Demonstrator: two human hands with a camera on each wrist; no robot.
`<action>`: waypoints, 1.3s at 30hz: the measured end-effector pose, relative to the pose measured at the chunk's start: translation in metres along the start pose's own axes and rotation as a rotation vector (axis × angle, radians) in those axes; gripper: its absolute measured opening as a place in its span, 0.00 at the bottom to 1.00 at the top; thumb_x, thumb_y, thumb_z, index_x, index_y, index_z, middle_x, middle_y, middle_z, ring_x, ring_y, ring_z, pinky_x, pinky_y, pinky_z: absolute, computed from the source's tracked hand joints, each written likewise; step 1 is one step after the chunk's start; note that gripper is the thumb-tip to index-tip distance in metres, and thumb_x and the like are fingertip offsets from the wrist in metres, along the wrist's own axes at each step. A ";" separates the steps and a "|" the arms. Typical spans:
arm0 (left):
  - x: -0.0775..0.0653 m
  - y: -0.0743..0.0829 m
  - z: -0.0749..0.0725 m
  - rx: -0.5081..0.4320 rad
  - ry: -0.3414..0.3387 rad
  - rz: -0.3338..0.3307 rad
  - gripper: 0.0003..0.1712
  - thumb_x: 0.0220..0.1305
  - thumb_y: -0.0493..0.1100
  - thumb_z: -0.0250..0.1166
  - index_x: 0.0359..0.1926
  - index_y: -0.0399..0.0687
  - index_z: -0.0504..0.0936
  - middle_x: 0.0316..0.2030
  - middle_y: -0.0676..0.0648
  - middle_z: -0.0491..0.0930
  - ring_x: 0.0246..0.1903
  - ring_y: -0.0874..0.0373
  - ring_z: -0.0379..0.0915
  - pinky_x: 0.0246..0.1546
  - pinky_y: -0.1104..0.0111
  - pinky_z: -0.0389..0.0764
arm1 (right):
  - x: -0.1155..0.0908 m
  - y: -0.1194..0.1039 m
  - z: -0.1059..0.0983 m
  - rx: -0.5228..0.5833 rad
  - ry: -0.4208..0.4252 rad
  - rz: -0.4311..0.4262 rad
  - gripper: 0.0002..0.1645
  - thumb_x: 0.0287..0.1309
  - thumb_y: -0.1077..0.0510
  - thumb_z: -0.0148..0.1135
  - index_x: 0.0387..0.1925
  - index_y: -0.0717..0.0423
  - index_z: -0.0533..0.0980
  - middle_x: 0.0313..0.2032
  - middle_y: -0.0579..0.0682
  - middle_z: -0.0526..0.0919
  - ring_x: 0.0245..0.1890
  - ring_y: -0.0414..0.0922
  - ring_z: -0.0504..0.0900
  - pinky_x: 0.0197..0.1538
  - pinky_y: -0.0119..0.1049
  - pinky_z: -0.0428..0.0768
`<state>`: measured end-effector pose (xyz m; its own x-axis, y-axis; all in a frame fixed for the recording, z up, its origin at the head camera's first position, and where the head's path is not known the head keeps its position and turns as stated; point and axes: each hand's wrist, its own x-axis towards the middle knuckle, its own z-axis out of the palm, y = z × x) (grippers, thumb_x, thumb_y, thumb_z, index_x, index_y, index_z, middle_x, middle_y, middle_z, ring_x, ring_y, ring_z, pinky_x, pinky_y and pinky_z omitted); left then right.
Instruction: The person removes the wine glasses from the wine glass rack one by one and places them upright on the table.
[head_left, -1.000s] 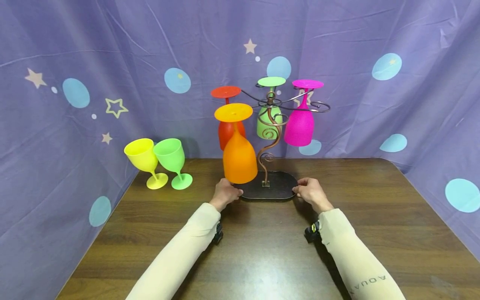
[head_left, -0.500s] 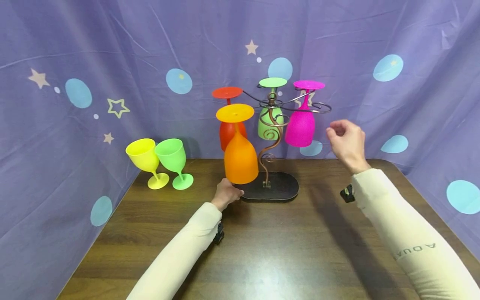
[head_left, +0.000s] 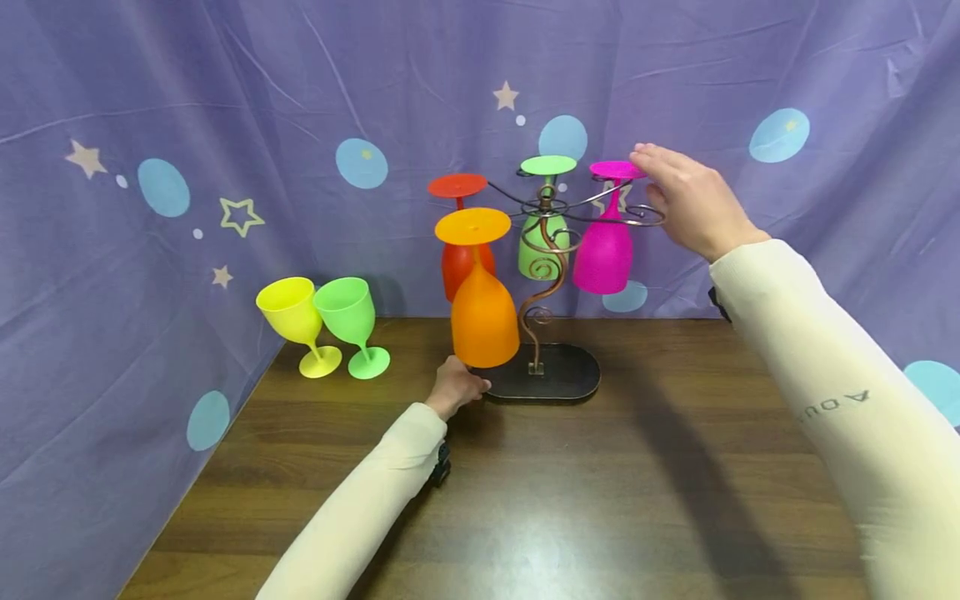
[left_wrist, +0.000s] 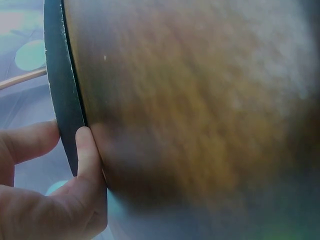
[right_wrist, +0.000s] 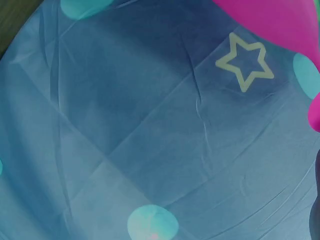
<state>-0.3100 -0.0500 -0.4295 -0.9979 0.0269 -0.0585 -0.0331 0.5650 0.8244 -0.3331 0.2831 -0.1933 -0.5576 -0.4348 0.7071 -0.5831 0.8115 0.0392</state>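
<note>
In the head view my left hand [head_left: 456, 385] pinches the left end of the black oval base [head_left: 558, 372] of a wine glass rack [head_left: 551, 287]. Thumb and fingertips lie on either side of the base rim in the left wrist view. My right hand [head_left: 696, 202] is raised at the pink goblet [head_left: 604, 254], which hangs upside down. Its straight fingers reach the edge of the goblet's foot; whether they touch it I cannot tell. Orange [head_left: 484, 321], red [head_left: 459, 262] and light green [head_left: 543, 243] goblets also hang foot up from the rack.
A yellow goblet [head_left: 294, 312] and a green goblet [head_left: 350, 312] stand upright, side by side, at the table's left rear. The wooden table [head_left: 570, 492] ends at a purple curtain [head_left: 420, 92] with stars and blue ovals.
My right hand has let go of the base's right end, swung out to the right and risen to the pink goblet's foot. The left hand has stayed on the base.
</note>
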 end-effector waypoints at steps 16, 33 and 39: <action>-0.002 0.004 0.001 -0.008 -0.004 -0.004 0.22 0.50 0.32 0.70 0.49 0.35 0.80 0.42 0.38 0.82 0.19 0.58 0.77 0.23 0.68 0.79 | 0.001 -0.001 0.000 -0.044 -0.110 -0.011 0.31 0.40 0.79 0.50 0.46 0.52 0.74 0.27 0.48 0.73 0.25 0.52 0.71 0.32 0.47 0.71; -0.002 0.001 -0.002 0.021 0.012 0.031 0.18 0.49 0.33 0.69 0.44 0.37 0.82 0.37 0.39 0.83 0.20 0.53 0.80 0.22 0.67 0.80 | -0.001 -0.006 -0.006 -0.012 0.059 -0.078 0.15 0.66 0.65 0.50 0.51 0.55 0.78 0.51 0.54 0.82 0.51 0.54 0.80 0.54 0.51 0.76; -0.003 0.001 -0.002 0.030 0.008 0.038 0.20 0.49 0.33 0.69 0.46 0.37 0.81 0.43 0.37 0.82 0.19 0.55 0.79 0.24 0.67 0.80 | 0.006 -0.009 -0.011 -0.004 0.088 -0.115 0.14 0.67 0.63 0.53 0.50 0.56 0.79 0.50 0.55 0.82 0.50 0.55 0.81 0.53 0.52 0.76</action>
<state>-0.3068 -0.0517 -0.4276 -0.9989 0.0417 -0.0228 0.0061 0.5882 0.8087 -0.3251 0.2771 -0.1815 -0.4331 -0.4894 0.7569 -0.6380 0.7596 0.1261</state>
